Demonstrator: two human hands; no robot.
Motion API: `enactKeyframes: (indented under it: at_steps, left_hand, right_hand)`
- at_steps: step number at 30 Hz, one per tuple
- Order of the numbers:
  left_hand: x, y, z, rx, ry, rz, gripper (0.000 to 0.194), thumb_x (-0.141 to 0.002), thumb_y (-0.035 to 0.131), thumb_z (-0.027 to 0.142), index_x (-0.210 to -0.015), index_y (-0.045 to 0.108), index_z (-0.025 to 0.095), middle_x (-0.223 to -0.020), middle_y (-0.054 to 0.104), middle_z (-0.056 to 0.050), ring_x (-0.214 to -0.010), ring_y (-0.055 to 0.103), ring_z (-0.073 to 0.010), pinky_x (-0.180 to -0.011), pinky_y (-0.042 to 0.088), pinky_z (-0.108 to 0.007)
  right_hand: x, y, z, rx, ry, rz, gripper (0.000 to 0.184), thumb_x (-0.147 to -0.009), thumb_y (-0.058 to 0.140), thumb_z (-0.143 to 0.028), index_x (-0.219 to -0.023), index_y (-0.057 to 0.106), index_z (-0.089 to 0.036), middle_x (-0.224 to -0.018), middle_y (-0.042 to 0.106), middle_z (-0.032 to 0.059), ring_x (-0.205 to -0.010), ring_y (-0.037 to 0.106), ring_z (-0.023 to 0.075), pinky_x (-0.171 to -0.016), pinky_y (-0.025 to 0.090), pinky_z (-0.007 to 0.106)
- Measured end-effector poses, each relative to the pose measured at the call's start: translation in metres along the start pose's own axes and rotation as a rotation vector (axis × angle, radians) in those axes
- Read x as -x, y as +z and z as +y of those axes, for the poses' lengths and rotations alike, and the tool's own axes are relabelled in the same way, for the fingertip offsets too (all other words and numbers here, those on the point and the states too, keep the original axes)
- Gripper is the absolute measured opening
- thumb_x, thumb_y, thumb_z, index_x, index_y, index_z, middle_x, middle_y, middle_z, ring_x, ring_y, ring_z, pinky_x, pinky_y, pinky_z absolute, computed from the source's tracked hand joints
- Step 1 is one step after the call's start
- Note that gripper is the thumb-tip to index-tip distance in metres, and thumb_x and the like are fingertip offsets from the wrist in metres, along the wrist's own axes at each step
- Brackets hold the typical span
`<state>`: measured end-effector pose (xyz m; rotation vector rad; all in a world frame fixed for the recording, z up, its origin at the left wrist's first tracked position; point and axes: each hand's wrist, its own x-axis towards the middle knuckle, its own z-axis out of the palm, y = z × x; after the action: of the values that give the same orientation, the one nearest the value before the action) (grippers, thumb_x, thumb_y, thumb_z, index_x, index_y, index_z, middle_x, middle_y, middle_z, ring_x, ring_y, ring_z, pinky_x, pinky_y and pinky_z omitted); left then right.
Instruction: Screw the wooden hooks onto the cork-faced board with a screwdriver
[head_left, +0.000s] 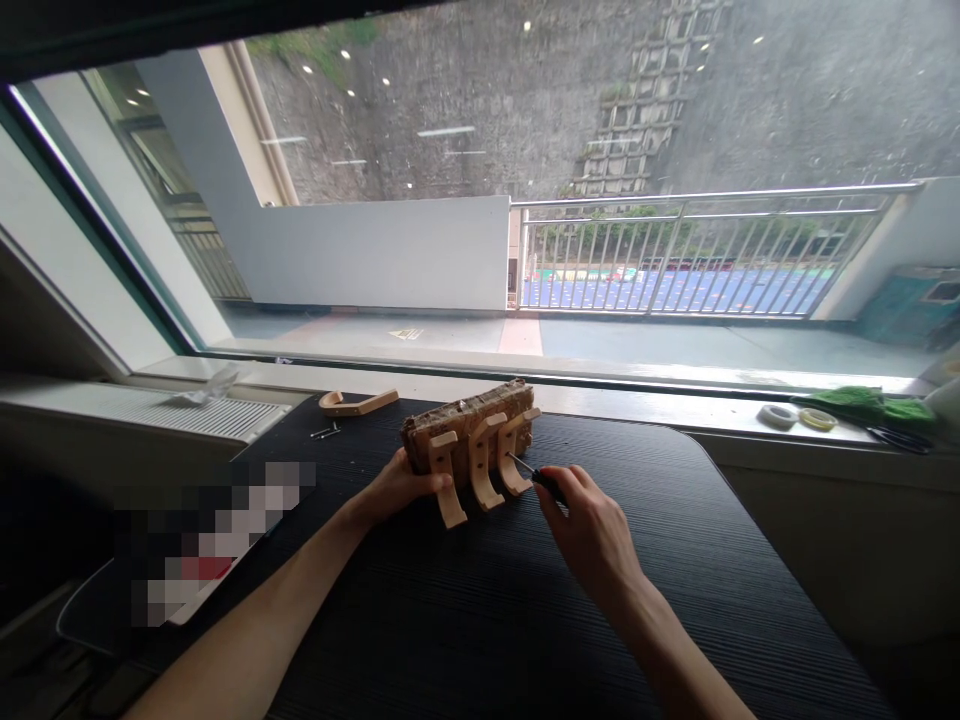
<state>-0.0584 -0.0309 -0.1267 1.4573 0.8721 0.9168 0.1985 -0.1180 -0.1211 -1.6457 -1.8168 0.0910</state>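
Three curved wooden hooks line a rough-edged block clasped by the left hand, while the right hand holds a screwdriver.

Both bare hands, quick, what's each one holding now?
Left hand: closed on the rough brown wooden block, thumb at a pale curved wooden hook.
Right hand: closed around a black-handled metal screwdriver, pointing at the rightmost hook.

The right fingers partly hide the screwdriver handle; pixelation masks a flat item.
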Motion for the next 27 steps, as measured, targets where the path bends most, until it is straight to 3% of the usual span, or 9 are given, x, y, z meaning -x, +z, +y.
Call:
enactKeyframes:
  at_steps: [3, 6, 11, 18, 23, 27]
  left_hand:
    - [0.001, 0.0, 0.001, -0.015, -0.004, 0.008, 0.04, -0.064, 0.077, 0.023, -0.101, 0.066, 0.014, -0.099, 0.071, -0.008, -0.097, 0.064, -0.0281, -0.084, 0.052, -0.036]
    - [0.001, 0.001, 0.001, -0.022, 0.0, 0.007, 0.041, -0.064, 0.077, 0.024, -0.102, 0.066, 0.014, -0.1, 0.071, -0.008, -0.098, 0.064, -0.0292, -0.084, 0.053, -0.036]
    - [0.001, 0.002, 0.004, -0.005, 0.013, 0.004, 0.045, -0.065, 0.077, 0.023, -0.108, 0.064, 0.015, -0.105, 0.07, -0.009, -0.102, 0.063, -0.0303, -0.087, 0.052, -0.038]
    - [0.0, 0.002, 0.003, -0.007, 0.017, 0.019, 0.046, -0.063, 0.078, 0.024, -0.106, 0.065, 0.015, -0.103, 0.071, -0.009, -0.1, 0.064, -0.0301, -0.086, 0.053, -0.038]
    - [-0.001, 0.0, -0.003, -0.038, 0.004, 0.027, 0.042, -0.063, 0.079, 0.027, -0.101, 0.066, 0.013, -0.098, 0.071, -0.009, -0.094, 0.065, -0.0285, -0.081, 0.054, -0.036]
    - [-0.001, -0.002, -0.006, -0.078, 0.02, 0.104, 0.042, -0.058, 0.082, 0.027, -0.095, 0.065, 0.013, -0.092, 0.071, -0.007, -0.088, 0.066, -0.0264, -0.078, 0.054, -0.035]
  right_hand:
    - [0.001, -0.005, -0.002, 0.11, -0.144, 0.011, 0.026, -0.091, 0.043, -0.02, -0.111, 0.058, -0.02, -0.097, 0.063, 0.0059, -0.074, 0.06, 0.0169, -0.06, 0.04, 0.026]
    - [0.002, -0.005, -0.003, 0.173, -0.216, 0.032, 0.023, -0.091, 0.043, -0.016, -0.104, 0.061, -0.019, -0.092, 0.063, 0.0061, -0.078, 0.06, 0.0177, -0.062, 0.038, 0.026]
    - [0.001, -0.001, -0.001, 0.095, -0.114, 0.033, 0.021, -0.092, 0.044, -0.025, -0.1, 0.063, -0.02, -0.088, 0.067, 0.0049, -0.078, 0.063, 0.0179, -0.063, 0.041, 0.026]
    - [-0.004, -0.001, 0.007, -0.019, 0.064, -0.02, 0.033, -0.093, 0.038, -0.04, -0.095, 0.066, -0.023, -0.075, 0.072, 0.001, -0.064, 0.065, 0.0162, -0.055, 0.044, 0.024]
    - [0.0, -0.004, -0.001, 0.03, 0.059, -0.055, 0.027, -0.088, 0.046, -0.032, -0.11, 0.059, -0.024, -0.099, 0.071, 0.0042, -0.081, 0.067, 0.022, -0.062, 0.043, 0.029]
    - [0.0, -0.007, -0.002, 0.096, 0.003, -0.01, 0.027, -0.082, 0.051, -0.022, -0.109, 0.053, -0.022, -0.091, 0.071, 0.0022, -0.074, 0.067, 0.0196, -0.06, 0.041, 0.027]
